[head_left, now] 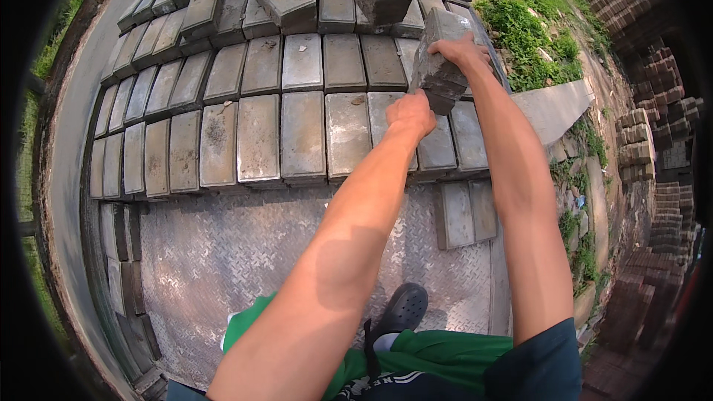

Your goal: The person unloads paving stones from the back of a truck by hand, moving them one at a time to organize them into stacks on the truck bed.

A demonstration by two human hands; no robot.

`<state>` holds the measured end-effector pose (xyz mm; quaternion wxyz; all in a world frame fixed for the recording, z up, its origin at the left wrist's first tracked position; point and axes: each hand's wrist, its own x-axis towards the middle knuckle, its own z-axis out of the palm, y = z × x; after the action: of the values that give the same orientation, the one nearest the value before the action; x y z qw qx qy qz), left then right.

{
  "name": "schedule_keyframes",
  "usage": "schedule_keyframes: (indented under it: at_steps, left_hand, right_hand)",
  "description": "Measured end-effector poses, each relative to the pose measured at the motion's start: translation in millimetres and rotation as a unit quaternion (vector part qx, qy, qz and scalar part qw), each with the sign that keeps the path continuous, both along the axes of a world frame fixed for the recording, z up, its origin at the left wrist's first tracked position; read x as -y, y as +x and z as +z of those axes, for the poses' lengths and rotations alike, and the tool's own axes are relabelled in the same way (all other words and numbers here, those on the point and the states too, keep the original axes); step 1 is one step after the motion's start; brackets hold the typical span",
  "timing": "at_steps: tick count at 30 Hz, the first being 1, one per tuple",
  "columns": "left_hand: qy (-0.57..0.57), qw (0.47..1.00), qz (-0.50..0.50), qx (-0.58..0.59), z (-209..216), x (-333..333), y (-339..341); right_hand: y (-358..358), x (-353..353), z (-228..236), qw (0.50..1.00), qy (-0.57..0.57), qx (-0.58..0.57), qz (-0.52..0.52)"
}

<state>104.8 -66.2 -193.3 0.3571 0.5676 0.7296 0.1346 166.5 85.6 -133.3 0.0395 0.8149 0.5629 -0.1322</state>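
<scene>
A short stack of grey concrete paving blocks (440,67) stands tilted among the rows, toward the right edge of the load. My right hand (462,53) grips its upper right side, with the thumb across the near face and the fingers round the far side. Low on the near left of the stack, my left hand (411,113) is closed at its bottom edge; its fingertips are partly hidden. Beneath and beside both hands lie close rows of paving blocks (302,134), flat side up.
More blocks are piled unevenly at the back, including a loose tilted block (284,0). Two blocks (465,214) sit at the right on the metal tread-plate floor (245,252), where my shoe (402,308) stands. Beyond the right edge are weeds (520,30) and brick stacks (627,0).
</scene>
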Motion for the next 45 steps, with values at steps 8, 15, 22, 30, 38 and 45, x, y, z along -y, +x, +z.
schedule_keyframes:
  at_steps: [8,15,22,30,38,45]
  left_hand:
    - [0.035,0.995,-0.081,-0.046,31.4,14.6,20.0]
    - [-0.062,0.967,-0.223,-0.108,55.7,31.4,27.3]
    - [-0.034,0.962,-0.205,-0.179,64.8,29.6,2.8]
    - [-0.014,0.964,-0.21,-0.162,52.3,30.9,47.4]
    - [0.029,0.96,-0.235,-0.152,11.4,13.8,84.1]
    - [0.034,0.965,-0.214,-0.149,-5.2,7.5,83.2]
  right_hand:
    - [37.8,35.4,5.7,0.997,0.053,-0.016,0.049]
    - [73.7,103.7,19.2,0.993,0.054,-0.049,0.088]
    - [139.0,187.6,23.7,0.984,0.09,-0.076,0.133]
    - [253.5,306.1,-8.3,0.952,-0.038,-0.304,-0.006]
    - [334.3,421.0,-76.2,0.964,-0.119,-0.217,-0.096]
    - [335.9,421.1,-86.5,0.985,-0.046,-0.142,-0.082]
